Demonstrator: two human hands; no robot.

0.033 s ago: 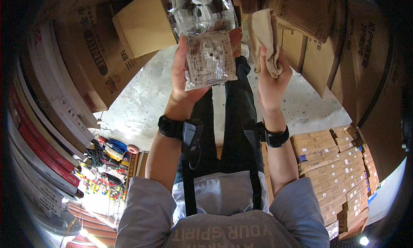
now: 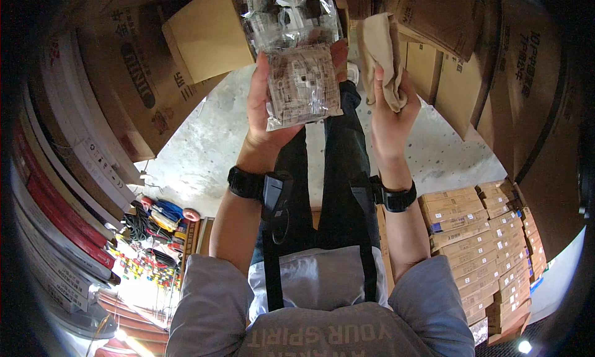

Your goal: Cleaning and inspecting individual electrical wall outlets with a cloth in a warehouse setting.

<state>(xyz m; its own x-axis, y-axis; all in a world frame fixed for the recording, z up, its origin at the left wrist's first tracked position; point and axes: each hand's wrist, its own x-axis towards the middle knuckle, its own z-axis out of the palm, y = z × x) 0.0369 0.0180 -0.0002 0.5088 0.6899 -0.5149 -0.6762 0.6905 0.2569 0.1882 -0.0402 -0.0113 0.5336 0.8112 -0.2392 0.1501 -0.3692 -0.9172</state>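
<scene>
A square item in clear, crinkled plastic wrapping (image 2: 304, 87) lies across my left hand (image 2: 258, 103), with the thumb along its left edge and fingers showing at its far right side. Brownish print covers its face; what is inside cannot be made out. Pinched between thumb and fingers of my right hand (image 2: 395, 118) is a folded beige cloth (image 2: 379, 53), apart from the package. Just beyond the package, several more clear plastic packets (image 2: 291, 16) fill a cardboard box, whose tan flap (image 2: 207, 35) sticks out to the left.
Large cardboard cartons (image 2: 127, 78) rise on the left, and more cartons (image 2: 527, 96) on the right. Stacked small brown boxes (image 2: 471, 239) stand at the lower right. Coils of coloured wire (image 2: 164, 217) lie at the lower left. Speckled grey floor (image 2: 211, 134) shows between.
</scene>
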